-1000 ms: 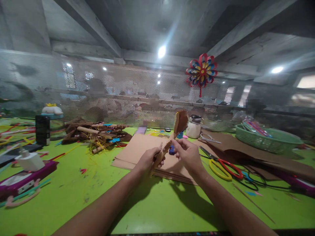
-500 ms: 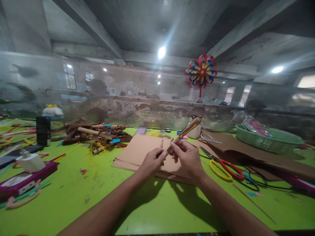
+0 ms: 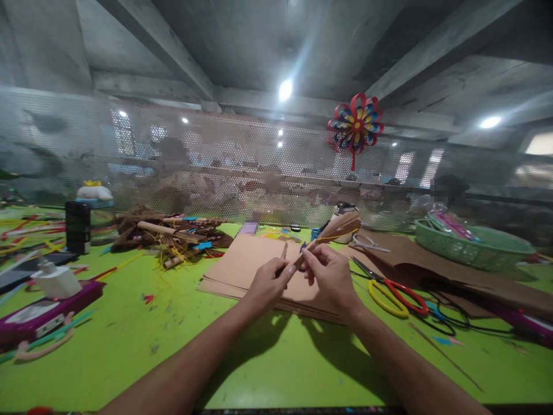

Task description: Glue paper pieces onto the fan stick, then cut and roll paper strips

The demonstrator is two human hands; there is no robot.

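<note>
Over a stack of brown cardboard sheets (image 3: 254, 256), I hold a slim piece of folded brown paper (image 3: 339, 229). Its far upper end flares out in pleats, and a thin yellow strand runs along it. My left hand (image 3: 271, 282) is closed round the lower end. My right hand (image 3: 330, 272) pinches the piece farther up, its fingertips close to a small dark blue thing that I cannot make out. To the right of my right hand lie scissors (image 3: 389, 297) with one red and one yellow handle loop.
Left of the stack is a heap of brown paper pieces (image 3: 173, 230). A purple power strip (image 3: 47, 314) with a white plug and a black phone (image 3: 78, 227) are at left. Brown paper (image 3: 458, 271), a green basket (image 3: 475, 245) and a thin stick (image 3: 447, 357) lie at right.
The paper piece has tilted slightly lower to the right, and its pleated end now shows more broadly. Both hands stay on it in nearly the same place.
</note>
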